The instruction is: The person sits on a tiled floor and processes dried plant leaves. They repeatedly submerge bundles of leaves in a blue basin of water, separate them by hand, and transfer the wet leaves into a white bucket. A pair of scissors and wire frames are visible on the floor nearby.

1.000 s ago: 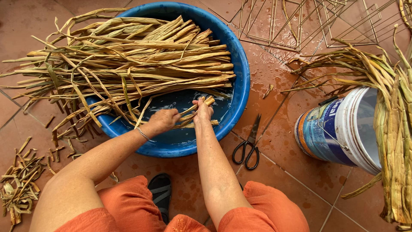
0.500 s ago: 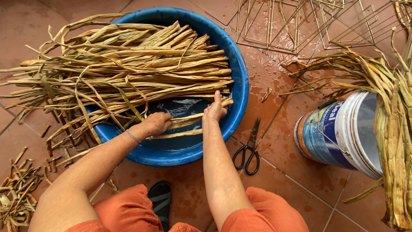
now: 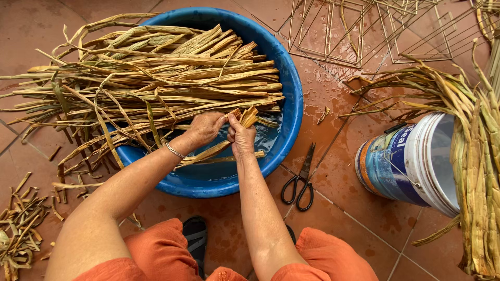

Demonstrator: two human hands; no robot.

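The left hand (image 3: 204, 128) and the right hand (image 3: 241, 138) are meeting over the near side of the blue basin (image 3: 291, 112), almost touching at the fingertips. Both are closing on the same small bunch of dried stalks (image 3: 245, 117). The left fingers are curling around the bunch from the left; the right fingers are pressing together on it from the right, thumb on top. The cut ends of the bunch are fanning out just above the right hand, pointing up and to the right.

The long axis of the held bunch is running diagonally, from those ends down and to the left, passing under the left wrist and lying on the wet basin floor. Neither hand is nearer: both are gripping at the same end, so the free length is trailing toward the person's left side.

The main pile of stalks (image 3: 156, 78) is lying across the basin just beyond the hands, its axis roughly left to right, with the loose tips overhanging the left rim.

Scissors (image 3: 299, 182) are lying on the tiled floor (image 3: 344, 171), near the right forearm, and a white bucket (image 3: 411, 164) is lying on its side farther right.
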